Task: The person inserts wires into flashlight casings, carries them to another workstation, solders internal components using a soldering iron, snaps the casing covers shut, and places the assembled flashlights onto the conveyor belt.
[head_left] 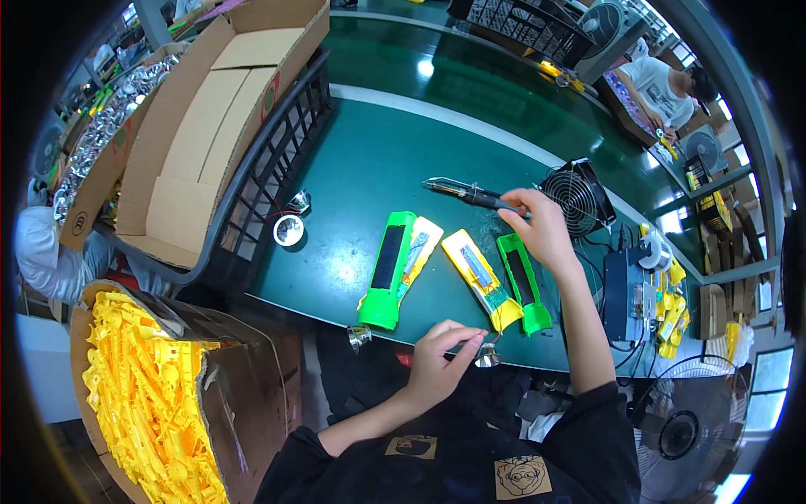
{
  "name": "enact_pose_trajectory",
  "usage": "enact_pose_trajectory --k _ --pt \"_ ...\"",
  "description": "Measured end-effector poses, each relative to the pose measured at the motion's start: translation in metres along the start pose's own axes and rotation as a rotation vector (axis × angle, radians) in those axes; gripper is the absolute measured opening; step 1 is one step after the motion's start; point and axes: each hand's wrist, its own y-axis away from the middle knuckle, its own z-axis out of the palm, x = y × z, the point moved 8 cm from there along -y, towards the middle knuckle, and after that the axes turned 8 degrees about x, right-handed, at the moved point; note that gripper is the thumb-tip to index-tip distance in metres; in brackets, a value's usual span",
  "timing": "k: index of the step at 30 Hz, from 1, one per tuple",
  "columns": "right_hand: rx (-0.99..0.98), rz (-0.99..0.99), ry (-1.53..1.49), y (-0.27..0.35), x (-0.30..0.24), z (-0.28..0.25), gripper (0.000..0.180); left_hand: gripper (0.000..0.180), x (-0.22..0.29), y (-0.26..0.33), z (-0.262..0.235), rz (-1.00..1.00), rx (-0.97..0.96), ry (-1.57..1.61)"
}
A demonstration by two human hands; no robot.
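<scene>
Nearest the camera, the left hand [437, 361] is pinching a small silver reflector [487, 357] at the desk [369, 160] edge, just below the yellow torch half [483, 277], while the right hand [541, 227] is gripping a soldering iron [466, 193] pointing left above it.

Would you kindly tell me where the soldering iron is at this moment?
In the head view, the soldering iron is in the right hand, held over the green table, just left of the small black fan, above the right-hand yellow and green casings.
</scene>
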Motion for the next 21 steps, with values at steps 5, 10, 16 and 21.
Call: enact_pose_trajectory --k 5,10,16,21 --pt "-0.013 -0.075 0.232 -0.010 0.019 0.026 0.023 0.013 0.002 0.007 -0.010 -0.043 0.009 -0.026" --pt "-0.007 -0.108 0.298 -0.015 0.026 0.038 0.023 0.011 -0.011 0.016 -0.018 -0.118 0.069 0.077" --pt "0.169 -0.015 0.204 0.002 0.018 0.013 0.020 0.011 -0.020 0.016 -0.020 -0.378 0.112 0.455" --pt "0.207 0.113 -0.079 0.040 0.015 -0.024 0.015 0.012 -0.016 0.002 -0.011 -0.335 0.063 0.424"
